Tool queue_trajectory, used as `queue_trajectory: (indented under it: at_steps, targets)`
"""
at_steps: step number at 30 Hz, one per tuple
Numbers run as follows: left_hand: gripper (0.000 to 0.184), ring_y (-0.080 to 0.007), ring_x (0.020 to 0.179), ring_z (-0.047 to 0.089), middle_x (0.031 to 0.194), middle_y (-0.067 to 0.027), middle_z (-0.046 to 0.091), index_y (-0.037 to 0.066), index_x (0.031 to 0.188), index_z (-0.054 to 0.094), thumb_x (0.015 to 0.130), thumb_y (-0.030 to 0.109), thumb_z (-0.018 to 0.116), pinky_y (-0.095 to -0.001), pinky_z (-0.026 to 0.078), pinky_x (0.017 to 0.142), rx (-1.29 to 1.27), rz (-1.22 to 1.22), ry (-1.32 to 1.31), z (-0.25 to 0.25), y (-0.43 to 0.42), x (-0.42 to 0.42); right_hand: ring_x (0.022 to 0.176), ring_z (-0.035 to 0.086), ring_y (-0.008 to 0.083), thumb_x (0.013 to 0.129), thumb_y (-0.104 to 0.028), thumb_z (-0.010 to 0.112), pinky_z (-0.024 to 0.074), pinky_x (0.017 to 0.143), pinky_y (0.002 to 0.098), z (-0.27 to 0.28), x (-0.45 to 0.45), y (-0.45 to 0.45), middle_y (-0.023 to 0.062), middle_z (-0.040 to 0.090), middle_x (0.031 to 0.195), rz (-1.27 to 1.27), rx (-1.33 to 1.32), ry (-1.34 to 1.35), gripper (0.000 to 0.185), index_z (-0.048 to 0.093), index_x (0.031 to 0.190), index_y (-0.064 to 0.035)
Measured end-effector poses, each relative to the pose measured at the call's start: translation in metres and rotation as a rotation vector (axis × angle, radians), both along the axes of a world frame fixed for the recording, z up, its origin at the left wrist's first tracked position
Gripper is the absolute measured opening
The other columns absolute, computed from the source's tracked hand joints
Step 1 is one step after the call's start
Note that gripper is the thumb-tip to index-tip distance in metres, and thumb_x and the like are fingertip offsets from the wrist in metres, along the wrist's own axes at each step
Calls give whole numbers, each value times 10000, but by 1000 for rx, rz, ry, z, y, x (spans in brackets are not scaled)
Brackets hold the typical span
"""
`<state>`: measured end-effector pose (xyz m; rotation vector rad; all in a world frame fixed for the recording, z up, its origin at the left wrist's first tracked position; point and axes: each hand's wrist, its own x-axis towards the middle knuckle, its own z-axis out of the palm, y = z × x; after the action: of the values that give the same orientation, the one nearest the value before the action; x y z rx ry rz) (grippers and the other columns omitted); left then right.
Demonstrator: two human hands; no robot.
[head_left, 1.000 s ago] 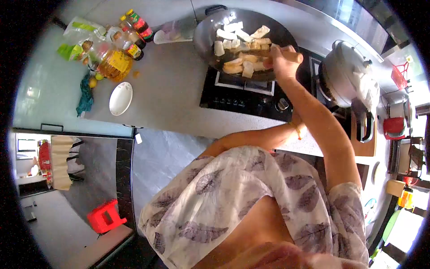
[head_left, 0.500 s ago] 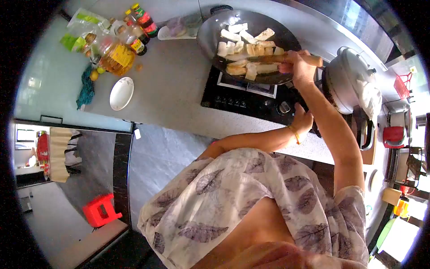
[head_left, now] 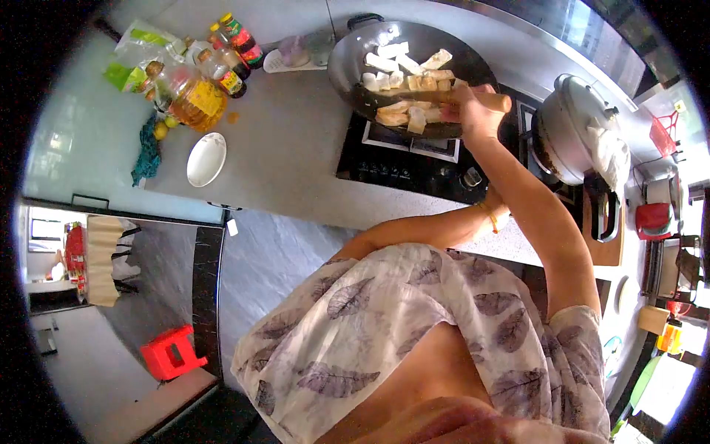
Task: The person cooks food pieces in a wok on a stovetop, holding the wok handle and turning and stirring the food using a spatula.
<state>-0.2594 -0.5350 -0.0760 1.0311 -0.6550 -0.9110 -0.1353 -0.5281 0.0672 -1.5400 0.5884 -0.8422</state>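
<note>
Right hand [head_left: 475, 112]: closed round wooden handle [head_left: 500, 103], at wok's edge.
Left hand [head_left: 498, 203]: near hob [head_left: 362, 164], half-hidden by right forearm [head_left: 526, 181]; grip, I cannot tell.
Wok [head_left: 473, 55]: over hob, holding pale pieces [head_left: 416, 120].

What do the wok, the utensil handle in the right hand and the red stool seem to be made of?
Wok: metal, probably iron or steel, dark with bright glints. Utensil handle: probably wood, smooth-looking and tan, though no grain shows. Red stool: likely plastic, from its even, bright colour.

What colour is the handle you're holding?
The handle is light brown, like wood. It shows best in the head view.
</note>
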Motion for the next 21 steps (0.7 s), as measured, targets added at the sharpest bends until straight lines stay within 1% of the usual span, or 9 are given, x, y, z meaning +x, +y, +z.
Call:
queue_trajectory:
  at_steps: [3,5,8,9,13,15,17,20,21]
  targets:
    - [375,-121,980,463,1052,-35,508,85,1139,399,841,261,542,-291,386,845,-51,19,57,26,17,5,458,584,234,723,-60,556,517,409,298,21,-16,9,156,552,666,59,-22,44,196,443,809,75]
    - [363,-122,963,468,1033,-35,510,89,1121,405,842,280,535,-296,391,833,-84,13,131,37,24,7,461,585,213,725,-66,557,487,393,273,0,-2,4,139,560,632,-29,-84,-16,186,461,808,70]
    - [348,-124,936,475,1005,-36,514,94,1094,414,843,309,525,-302,400,815,-103,-8,184,38,22,4,528,558,154,708,-110,599,465,515,297,5,6,21,81,586,637,-140,-64,3,151,525,640,3]
    - [344,-125,928,477,995,-37,515,96,1085,417,844,318,521,-305,403,809,-106,-10,196,36,23,2,537,562,157,711,-106,600,461,519,280,20,-4,24,83,590,642,-68,-38,98,138,531,665,4]
    - [334,-127,893,487,957,-38,520,103,1049,429,846,356,507,-314,414,785,-122,-20,252,29,17,-2,543,562,131,739,-130,600,456,522,260,7,-13,17,60,593,646,-41,-22,14,153,538,690,1]
    - [332,-128,875,492,938,-39,522,107,1031,435,847,375,500,-318,419,773,-131,-35,283,30,14,-2,470,557,160,730,-88,574,463,453,267,-5,-4,12,109,582,610,-66,-249,-4,144,509,704,38]
    - [332,-129,858,497,919,-39,525,110,1013,441,848,394,493,-323,425,762,-136,-46,302,27,11,-4,432,555,167,718,-74,547,453,419,263,-8,7,20,126,580,571,-178,-236,1,138,501,698,55]
    - [337,-131,832,504,891,-40,528,116,986,450,850,422,483,-330,434,744,-144,-82,390,27,8,-3,429,552,159,723,-93,532,448,416,253,10,-2,33,120,580,568,-54,-12,-23,151,500,704,54]
    - [340,-132,823,506,881,-40,529,117,977,453,850,432,479,-332,436,738,-142,-106,457,26,7,-5,424,548,163,730,-115,520,453,434,253,2,-5,28,122,587,593,-78,-82,4,175,500,694,56]
